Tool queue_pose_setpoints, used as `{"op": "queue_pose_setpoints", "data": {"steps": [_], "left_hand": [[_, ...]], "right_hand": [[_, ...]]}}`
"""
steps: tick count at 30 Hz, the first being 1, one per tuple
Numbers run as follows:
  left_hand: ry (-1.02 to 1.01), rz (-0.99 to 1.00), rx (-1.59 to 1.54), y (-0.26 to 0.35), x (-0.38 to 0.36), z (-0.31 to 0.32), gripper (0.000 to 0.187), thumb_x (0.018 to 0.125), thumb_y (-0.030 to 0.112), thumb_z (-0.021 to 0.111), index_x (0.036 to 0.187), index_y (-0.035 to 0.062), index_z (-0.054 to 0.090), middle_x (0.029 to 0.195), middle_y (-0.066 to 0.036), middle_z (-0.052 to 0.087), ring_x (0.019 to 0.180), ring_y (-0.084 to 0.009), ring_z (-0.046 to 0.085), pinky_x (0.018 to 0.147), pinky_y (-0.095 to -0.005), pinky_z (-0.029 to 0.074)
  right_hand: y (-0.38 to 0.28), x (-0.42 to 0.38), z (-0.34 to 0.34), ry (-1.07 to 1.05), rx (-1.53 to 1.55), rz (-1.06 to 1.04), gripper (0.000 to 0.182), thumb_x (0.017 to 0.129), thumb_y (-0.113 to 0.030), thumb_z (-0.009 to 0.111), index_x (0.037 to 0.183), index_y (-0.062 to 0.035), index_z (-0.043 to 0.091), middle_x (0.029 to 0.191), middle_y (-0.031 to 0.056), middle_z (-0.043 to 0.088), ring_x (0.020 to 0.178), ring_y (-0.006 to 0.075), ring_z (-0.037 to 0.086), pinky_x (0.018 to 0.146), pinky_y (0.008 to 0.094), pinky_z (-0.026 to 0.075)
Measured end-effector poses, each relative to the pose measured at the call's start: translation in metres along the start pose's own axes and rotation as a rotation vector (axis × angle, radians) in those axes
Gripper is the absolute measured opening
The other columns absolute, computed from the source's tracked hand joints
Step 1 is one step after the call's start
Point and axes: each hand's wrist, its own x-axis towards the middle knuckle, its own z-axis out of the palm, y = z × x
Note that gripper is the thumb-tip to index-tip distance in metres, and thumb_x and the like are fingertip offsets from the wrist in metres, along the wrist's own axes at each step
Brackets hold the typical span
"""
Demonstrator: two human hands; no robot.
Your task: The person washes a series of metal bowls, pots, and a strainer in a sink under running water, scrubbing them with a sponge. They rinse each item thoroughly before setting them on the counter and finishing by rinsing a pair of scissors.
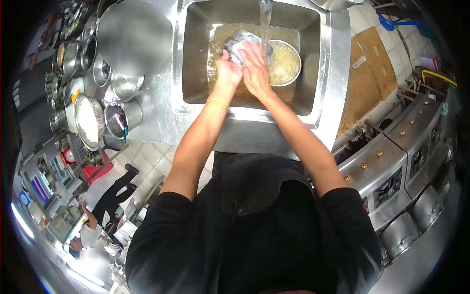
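Note:
Both of my hands are over the metal sink (pixel 196 73), close together at a grey-and-white, slick-looking thing (pixel 238 39); its kind I cannot make out. On the near left side of it is my left hand (pixel 228 71), thumb raised, the other fingers mostly hidden under the thing. My right hand (pixel 256 68) lies over its right part with fingers stretched out flat. A stream of water (pixel 265 24) falls from the tap (pixel 266 2) just beside the right fingers. Right of the hands stands a round metal bowl (pixel 285 63) of cloudy, bubbly water.
Steel pots and bowls (pixel 127 85) crowd the counter on the left, with a colander (pixel 88 122) near its edge. Brown cardboard (pixel 369 73) lies on the floor at right, beside a steel stove (pixel 387 157). Another person (pixel 98 225) is at the lower left.

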Motion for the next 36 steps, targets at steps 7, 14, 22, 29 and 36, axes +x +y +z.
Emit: {"op": "queue_pose_setpoints", "data": {"steps": [7, 14, 22, 29, 36], "left_hand": [[0.103, 0.129, 0.140, -0.006, -0.025, -0.025, 0.030, 0.092, 0.017, 0.040, 0.113, -0.0041, 0.042, 0.108, -0.015, 0.053, 0.099, -0.0256, 0.054, 0.087, -0.0406, 0.044], [-0.129, -0.138, 1.253, -0.009, -0.018, 0.028, 0.018, 0.087, 0.013, 0.051, 0.100, 0.0013, 0.057, 0.090, -0.005, 0.058, 0.078, -0.0139, 0.050, 0.071, -0.0281, 0.041], [0.020, -0.099, 0.596, -0.024, 0.035, 0.008, 0.038, 0.090, 0.022, 0.045, 0.116, -0.0047, 0.040, 0.108, -0.014, 0.054, 0.103, -0.0216, 0.050, 0.090, -0.0345, 0.039], [0.062, 0.050, 1.142, -0.046, 0.009, 0.032, 0.042, 0.084, 0.020, 0.055, 0.114, -0.0059, 0.045, 0.114, -0.015, 0.051, 0.111, -0.0208, 0.041, 0.097, -0.0329, 0.028], [0.106, 0.087, 0.591, -0.045, 0.036, 0.010, 0.020, 0.091, 0.017, 0.040, 0.095, 0.0018, 0.052, 0.094, -0.011, 0.057, 0.086, -0.0249, 0.056, 0.079, -0.0403, 0.046]], "right_hand": [[0.066, -0.006, -0.013, 0.321, 1.326, 1.533, 0.041, 0.090, -0.034, 0.039, 0.116, -0.0050, 0.050, 0.118, 0.0100, 0.051, 0.106, 0.0233, 0.048, 0.094, 0.0380, 0.034], [0.123, 0.046, 0.003, -0.769, 0.449, 0.972, 0.028, 0.079, -0.031, 0.053, 0.095, -0.0086, 0.061, 0.090, 0.0114, 0.063, 0.085, 0.0245, 0.060, 0.069, 0.0364, 0.047], [0.057, -0.032, -0.026, 0.229, -0.129, 0.256, 0.034, 0.081, -0.008, 0.044, 0.113, -0.0031, 0.052, 0.116, 0.0173, 0.051, 0.107, 0.0329, 0.049, 0.091, 0.0368, 0.038], [0.099, -0.003, -0.028, -0.115, -0.095, 0.499, 0.033, 0.079, -0.009, 0.045, 0.109, -0.0055, 0.057, 0.119, 0.0099, 0.052, 0.109, 0.0317, 0.048, 0.094, 0.0363, 0.037], [0.025, -0.016, -0.031, 0.254, -0.372, 0.331, 0.031, 0.075, -0.010, 0.050, 0.105, -0.0064, 0.058, 0.117, 0.0093, 0.054, 0.110, 0.0309, 0.047, 0.093, 0.0351, 0.036]]}}
